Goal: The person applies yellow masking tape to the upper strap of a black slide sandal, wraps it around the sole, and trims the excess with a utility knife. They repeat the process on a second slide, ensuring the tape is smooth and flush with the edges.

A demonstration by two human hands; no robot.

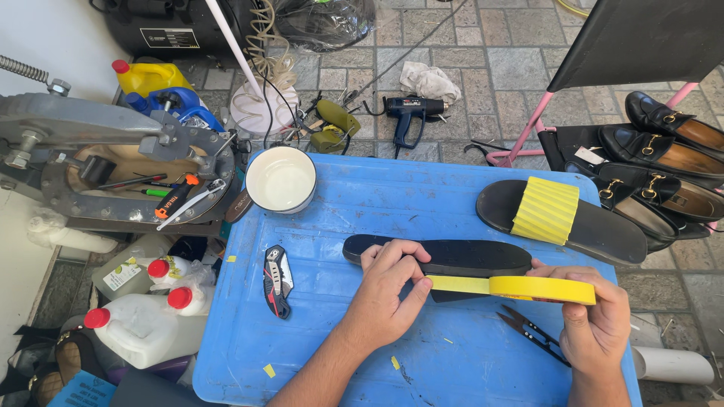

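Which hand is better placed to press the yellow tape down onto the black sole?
Probably left: the left hand already pinches the tape end at the black sole; the right hand holds the tape roll.

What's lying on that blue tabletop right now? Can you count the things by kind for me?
Black shoe soles: 2, a bare one under the left hand and one wrapped in yellow tape
Yellow tape rolls: 1, in the right hand
White bowls: 1
Folding knives: 1
Thread snips: 1
Total: 6, all on the blue tabletop
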